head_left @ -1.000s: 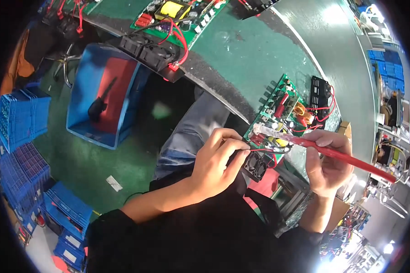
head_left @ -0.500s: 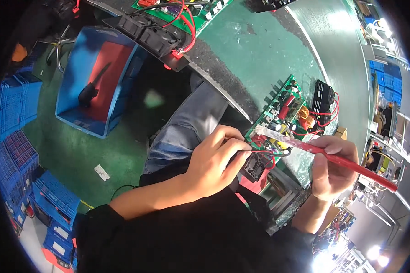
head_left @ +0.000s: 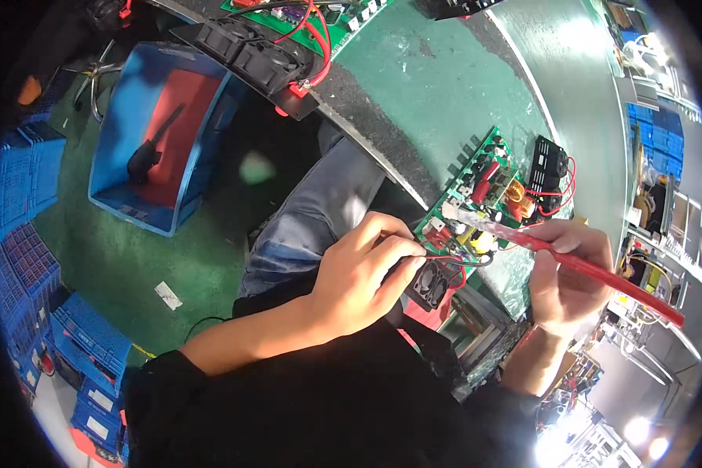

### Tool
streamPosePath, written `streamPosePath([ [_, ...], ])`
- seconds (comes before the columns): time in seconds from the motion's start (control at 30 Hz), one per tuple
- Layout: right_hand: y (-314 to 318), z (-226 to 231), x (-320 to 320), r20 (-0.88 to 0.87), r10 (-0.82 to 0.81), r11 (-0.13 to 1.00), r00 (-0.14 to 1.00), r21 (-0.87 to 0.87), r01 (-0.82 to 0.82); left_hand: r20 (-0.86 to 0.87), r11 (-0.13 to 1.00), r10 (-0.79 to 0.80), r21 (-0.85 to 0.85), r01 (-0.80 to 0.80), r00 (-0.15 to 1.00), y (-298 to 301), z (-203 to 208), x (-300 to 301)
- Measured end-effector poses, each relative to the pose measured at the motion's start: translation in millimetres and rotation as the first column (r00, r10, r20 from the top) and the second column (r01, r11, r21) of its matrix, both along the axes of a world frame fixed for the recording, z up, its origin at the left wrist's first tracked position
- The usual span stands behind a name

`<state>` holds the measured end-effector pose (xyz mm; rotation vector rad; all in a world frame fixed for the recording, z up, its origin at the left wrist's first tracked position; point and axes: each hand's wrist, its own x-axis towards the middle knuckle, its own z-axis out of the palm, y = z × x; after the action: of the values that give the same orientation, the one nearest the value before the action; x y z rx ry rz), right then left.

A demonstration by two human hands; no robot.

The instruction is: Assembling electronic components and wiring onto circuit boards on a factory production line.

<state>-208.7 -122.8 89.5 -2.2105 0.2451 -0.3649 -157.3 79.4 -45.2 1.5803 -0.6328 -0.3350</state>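
Note:
A green circuit board (head_left: 485, 168) with capacitors, coils and red parts lies at the workbench's near edge. My left hand (head_left: 366, 273) is closed at its near left corner, where red and black wires start beside the fingertips; what lies between them is hidden. In my right hand (head_left: 573, 273) is a long red stick (head_left: 616, 288) with a whitish, smeared flat end. That end rests over the board's parts, pointing left. Below the board, near my left fingers, sits a small black double fan (head_left: 433, 282). A black fan unit (head_left: 548, 170) with red wires lies right of the board.
Another board (head_left: 343, 23) with black fans (head_left: 261, 62) sits at the bench's far left, overhanging the edge. A blue crate (head_left: 136, 207) on the green floor holds a black tool (head_left: 143, 161). Blue crates (head_left: 27, 179) stack at left. A metal strip (head_left: 585, 101) runs along the right.
The stick's whitish end has moved slightly to the right and up across the board, while my right hand stays on its red shaft. My left hand keeps its place at the board's corner.

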Motion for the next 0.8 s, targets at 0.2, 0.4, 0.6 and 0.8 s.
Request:
streamPosePath([
  [0.2,5,5,6,0.076,-0.018,0.996,0.997,0.084,0.012,-0.003,0.999,0.008,-0.032,-0.008,1.0,0,0,1],
  [0.4,3,2,9,0.012,0.042,0.999,0.999,-0.034,-0.041,-0.007,0.999,0.005,-0.041,-0.005,1.0,-1,-1,2],
  [0.6,2,2,13,0.05,-0.006,0.999,0.999,-0.052,0.008,-0.005,0.999,-0.006,-0.047,0.006,1.0,-1,-2,2],
  [0.8,-7,8,10,-0.019,0.052,0.999,0.998,-0.015,-0.052,-0.012,0.998,0.0,-0.055,-0.001,1.0,-1,-3,2],
])
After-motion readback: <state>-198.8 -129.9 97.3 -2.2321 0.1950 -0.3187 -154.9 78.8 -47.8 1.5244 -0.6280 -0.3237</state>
